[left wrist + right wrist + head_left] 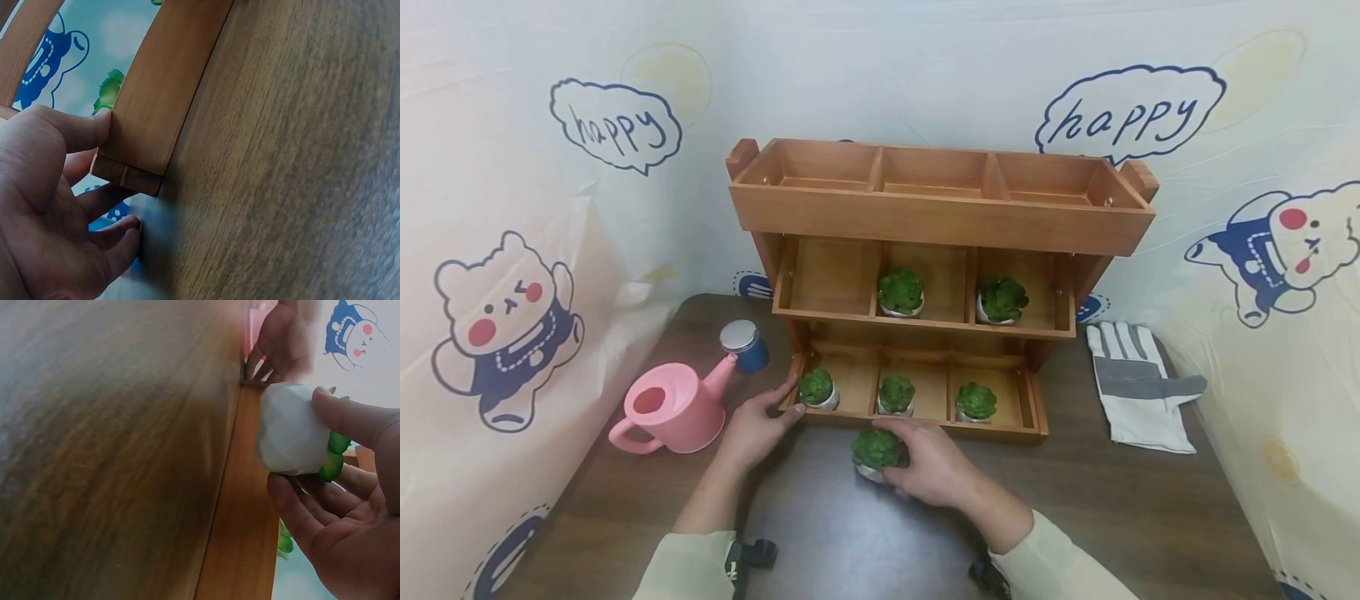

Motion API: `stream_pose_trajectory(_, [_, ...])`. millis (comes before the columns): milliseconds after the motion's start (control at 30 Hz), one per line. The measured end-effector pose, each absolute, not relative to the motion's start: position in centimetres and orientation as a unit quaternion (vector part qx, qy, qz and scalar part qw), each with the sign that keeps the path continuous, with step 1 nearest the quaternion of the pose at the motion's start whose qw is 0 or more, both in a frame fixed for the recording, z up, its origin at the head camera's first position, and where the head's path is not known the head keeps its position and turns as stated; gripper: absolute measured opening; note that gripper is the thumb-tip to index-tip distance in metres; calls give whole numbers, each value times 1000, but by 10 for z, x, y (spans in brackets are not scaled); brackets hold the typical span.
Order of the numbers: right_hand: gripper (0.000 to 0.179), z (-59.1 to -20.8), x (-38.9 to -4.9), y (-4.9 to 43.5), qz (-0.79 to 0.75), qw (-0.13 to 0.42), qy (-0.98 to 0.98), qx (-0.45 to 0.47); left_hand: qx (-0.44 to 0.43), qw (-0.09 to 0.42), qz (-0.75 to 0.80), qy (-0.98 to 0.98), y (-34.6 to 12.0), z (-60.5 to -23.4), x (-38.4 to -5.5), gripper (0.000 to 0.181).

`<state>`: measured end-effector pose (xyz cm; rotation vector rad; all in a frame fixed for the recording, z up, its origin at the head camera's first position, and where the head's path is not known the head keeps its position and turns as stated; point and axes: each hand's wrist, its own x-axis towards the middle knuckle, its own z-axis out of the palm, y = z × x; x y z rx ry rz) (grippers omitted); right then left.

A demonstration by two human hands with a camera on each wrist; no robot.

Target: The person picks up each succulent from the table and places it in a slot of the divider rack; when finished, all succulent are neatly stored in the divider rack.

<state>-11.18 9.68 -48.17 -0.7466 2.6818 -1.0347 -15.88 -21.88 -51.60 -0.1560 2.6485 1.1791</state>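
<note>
My right hand (934,458) pinches a small potted succulent (876,450) between thumb and fingers, in front of the shelf's lowest tier. Its white faceted pot (292,428) is seen from the side in the right wrist view, the green leaves pointing toward the shelf. My left hand (758,429) grips the left front corner of the three-tier wooden shelf (940,218), thumb on the front board (156,94) and fingers round the end. In the bottom tier stand a left succulent (817,387), a middle one (896,393) and a right one (976,402).
The middle tier bears two more potted succulents, one central (901,292) and one right (1002,299). Left of the shelf are a pink watering can (681,408) and a blue jar with a silver lid (745,345). A work glove (1138,387) lies to its right.
</note>
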Motion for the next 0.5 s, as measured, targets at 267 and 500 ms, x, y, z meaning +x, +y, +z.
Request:
stream_pose_trajectory(267, [65, -473, -110, 97, -356, 78, 899, -244, -51, 118, 402, 907, -219, -516, -159, 70])
stream_pose_trajectory(500, [65, -464, -109, 96, -359, 63, 897, -251, -50, 116, 404, 906, -219, -516, -159, 69])
